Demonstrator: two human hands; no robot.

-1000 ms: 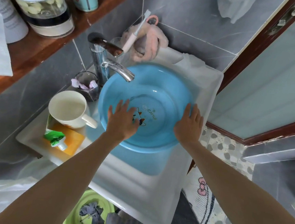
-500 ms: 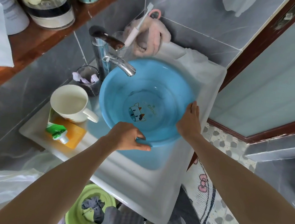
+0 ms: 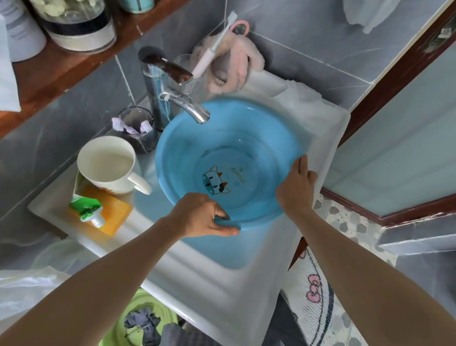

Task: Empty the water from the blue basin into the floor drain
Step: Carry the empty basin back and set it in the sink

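The blue basin (image 3: pixel 230 162) sits in the white sink (image 3: pixel 211 287) at the centre of the frame, its far rim under the spout of the chrome tap (image 3: pixel 184 104). A cartoon cow face is printed on its bottom, seen through what looks like shallow clear water. My left hand (image 3: pixel 199 217) is curled over the near rim at the lower edge of the basin, fingers (image 3: pixel 221 216) hooked inside the lip and thumb underneath, so it is pinching the rim. My right hand (image 3: pixel 297 187) is pressed flat against the right side of the rim, fingers together and pointing up the frame; I cannot tell whether the thumb wraps under the edge. Both forearms come in from the bottom of the frame.

Left of the basin, on the sink ledge, stands 1 cream mug (image 3: pixel 107 165), and just below it an orange soap bar (image 3: pixel 113 212) with a green and white tube (image 3: pixel 88 211) lying on it. Above the mug is a clear glass (image 3: pixel 137 130) holding toothbrush heads. Behind the tap a pink cloth (image 3: pixel 230 68) and a toothbrush (image 3: pixel 214 46) lean in the tiled corner. A wooden shelf (image 3: pixel 65 67) crosses the upper left, carrying a jar (image 3: pixel 67 9). A green tub (image 3: pixel 141 328) sits under the sink at the bottom of the frame, and a patterned mat (image 3: pixel 317 299) lies at lower right
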